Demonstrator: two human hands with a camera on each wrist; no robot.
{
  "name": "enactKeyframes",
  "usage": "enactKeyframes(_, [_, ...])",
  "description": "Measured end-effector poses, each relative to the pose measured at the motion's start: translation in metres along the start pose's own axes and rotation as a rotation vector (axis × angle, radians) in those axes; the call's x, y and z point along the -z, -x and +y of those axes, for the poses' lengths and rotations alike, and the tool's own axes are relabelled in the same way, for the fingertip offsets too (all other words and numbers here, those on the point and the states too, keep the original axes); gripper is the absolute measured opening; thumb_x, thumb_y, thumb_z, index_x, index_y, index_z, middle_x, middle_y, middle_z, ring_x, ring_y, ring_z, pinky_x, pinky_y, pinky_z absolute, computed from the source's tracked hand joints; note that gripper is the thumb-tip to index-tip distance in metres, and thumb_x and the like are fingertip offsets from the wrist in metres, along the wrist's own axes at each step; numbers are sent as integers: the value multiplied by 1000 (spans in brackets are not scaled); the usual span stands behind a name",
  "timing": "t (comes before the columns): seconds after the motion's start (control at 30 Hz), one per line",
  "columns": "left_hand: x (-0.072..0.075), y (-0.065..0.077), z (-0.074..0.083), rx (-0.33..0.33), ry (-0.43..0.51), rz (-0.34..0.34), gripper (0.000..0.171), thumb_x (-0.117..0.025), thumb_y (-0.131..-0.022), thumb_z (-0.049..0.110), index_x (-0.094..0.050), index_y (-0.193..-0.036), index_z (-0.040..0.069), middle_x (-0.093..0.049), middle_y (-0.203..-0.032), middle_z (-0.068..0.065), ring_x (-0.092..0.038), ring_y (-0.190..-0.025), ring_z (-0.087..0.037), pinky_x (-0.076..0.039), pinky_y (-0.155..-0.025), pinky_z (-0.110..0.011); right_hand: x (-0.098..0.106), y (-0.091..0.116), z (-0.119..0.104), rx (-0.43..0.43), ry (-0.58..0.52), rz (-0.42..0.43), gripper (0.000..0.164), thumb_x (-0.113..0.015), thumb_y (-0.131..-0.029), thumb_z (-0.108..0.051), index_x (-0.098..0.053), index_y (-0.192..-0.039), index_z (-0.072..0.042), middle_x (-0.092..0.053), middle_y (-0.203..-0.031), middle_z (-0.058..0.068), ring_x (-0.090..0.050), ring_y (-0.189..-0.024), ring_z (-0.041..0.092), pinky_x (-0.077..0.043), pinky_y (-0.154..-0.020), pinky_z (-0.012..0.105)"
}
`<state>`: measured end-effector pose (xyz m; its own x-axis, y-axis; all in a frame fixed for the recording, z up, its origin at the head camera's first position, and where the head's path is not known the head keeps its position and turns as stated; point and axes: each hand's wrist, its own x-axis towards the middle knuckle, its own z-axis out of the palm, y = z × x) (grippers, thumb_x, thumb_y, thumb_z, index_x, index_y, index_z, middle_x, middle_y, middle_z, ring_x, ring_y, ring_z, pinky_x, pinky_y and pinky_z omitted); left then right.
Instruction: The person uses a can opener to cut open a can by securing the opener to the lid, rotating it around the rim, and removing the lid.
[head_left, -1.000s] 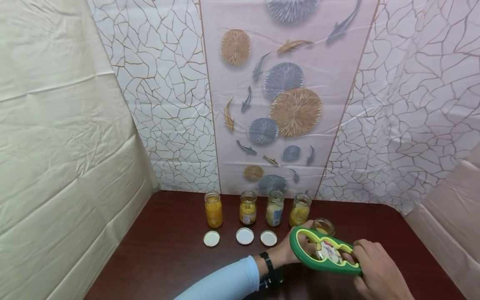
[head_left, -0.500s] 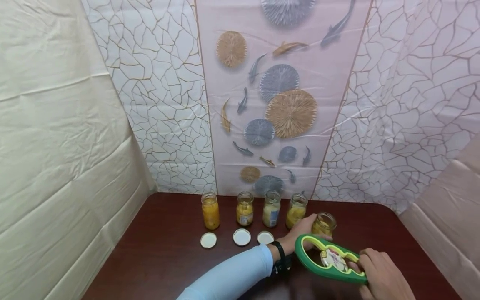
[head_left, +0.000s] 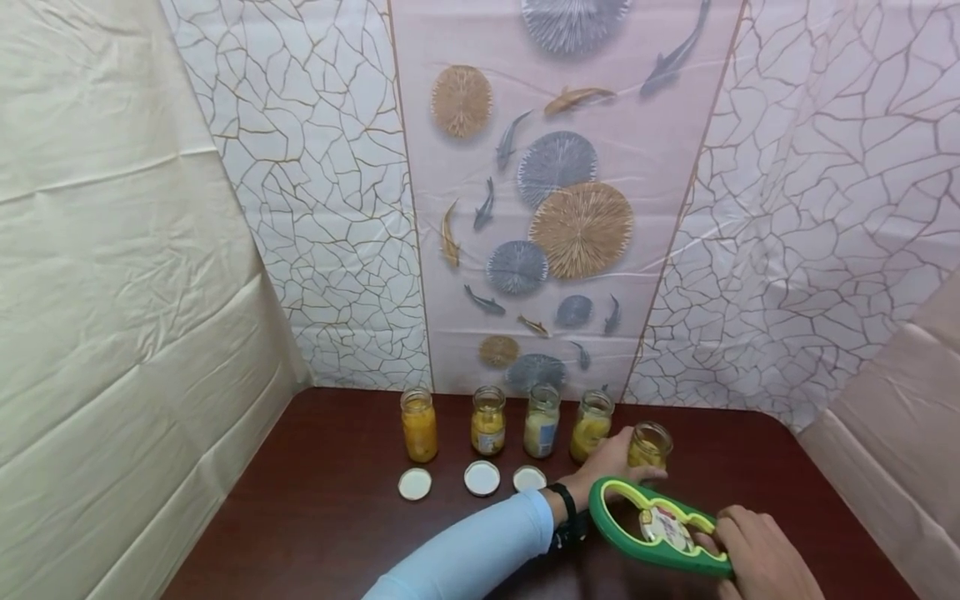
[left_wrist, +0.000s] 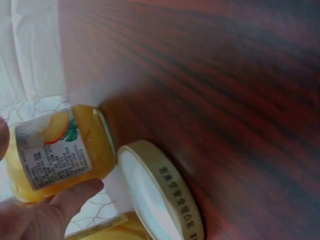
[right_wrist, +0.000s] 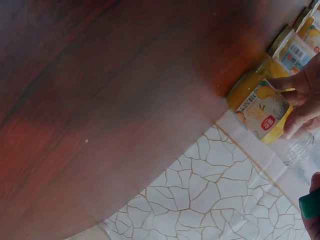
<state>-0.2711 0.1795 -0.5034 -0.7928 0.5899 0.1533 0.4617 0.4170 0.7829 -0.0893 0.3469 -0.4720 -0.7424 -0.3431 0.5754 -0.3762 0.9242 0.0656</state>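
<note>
My left hand (head_left: 609, 460) grips the rightmost glass jar (head_left: 649, 447), which stands upright and lidless with yellow fruit inside. The left wrist view shows the thumb along that jar (left_wrist: 55, 150) beside its peach label, and the right wrist view shows fingers and thumb around its upper part. My right hand (head_left: 767, 552) holds the end of a green and lime jar opener (head_left: 622, 537), level in front of the jar. A printed lid (head_left: 666, 528) sits within the opener's toothed opening. Only a bit of the opener (right_wrist: 311, 204) enters the right wrist view.
Several more open jars line the back of the dark red table (head_left: 330, 500), among them an orange-filled jar (head_left: 419, 427) and a blue-labelled one (head_left: 542, 423). Three lids lie white side up before them: a left lid (head_left: 415, 484), a middle lid (head_left: 482, 478) and a right lid (head_left: 528, 478).
The left hand has moved from behind the opener to the jar's left side, and the jar shows more fully. The opener with its lid has drawn slightly down, toward the body.
</note>
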Motion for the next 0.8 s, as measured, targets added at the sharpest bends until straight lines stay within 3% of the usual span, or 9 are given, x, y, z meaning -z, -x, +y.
enactKeyframes(0.17, [-8, -11, -2, -28, -3, 44, 56, -76, -93, 40, -49, -134, 14, -68, -106, 3, -65, -90, -6, -52, -71, -21, -1, -2, 4, 17, -21, 59, 31, -67, -57, -10, -46, -77, -21, -46, -83, -8, -38, -72, 9, -37, -60, 36])
enactKeyframes(0.4, [-19, -21, -4, 58, -33, 63, 73, -69, -96, 47, -36, -151, 11, -62, -135, -7, -61, -119, -17, -55, -90, -31, -2, -1, 6, 19, -11, 80, 29, -67, -60, -11, -46, -76, -21, -47, -82, -7, -39, -71, 10, -38, -59, 36])
enactKeyframes(0.57, [-17, -25, -2, 98, -75, 64, 77, -65, -98, 49, -30, -155, 11, -54, -146, -13, -56, -129, -23, -54, -97, -37, -5, -1, 5, 11, -27, 77, 32, -70, -63, -9, -45, -75, -23, -44, -81, -10, -36, -70, 7, -34, -58, 33])
enactKeyframes(0.67, [-18, -28, -3, 105, -96, 72, 76, -65, -98, 49, -32, -153, 10, -56, -143, -14, -58, -125, -23, -55, -93, -36, -7, -1, 3, 12, -32, 74, 32, -71, -65, -9, -44, -76, -24, -43, -81, -11, -35, -70, 6, -33, -58, 32])
enactKeyframes(0.8, [-24, -29, -10, 85, -74, 83, 68, -68, -97, 47, -37, -147, 11, -63, -128, -12, -64, -112, -20, -56, -83, -33, -6, 0, 2, -1, -17, 53, 34, -70, -60, -10, -44, -76, -24, -44, -82, -11, -36, -71, 6, -34, -59, 33])
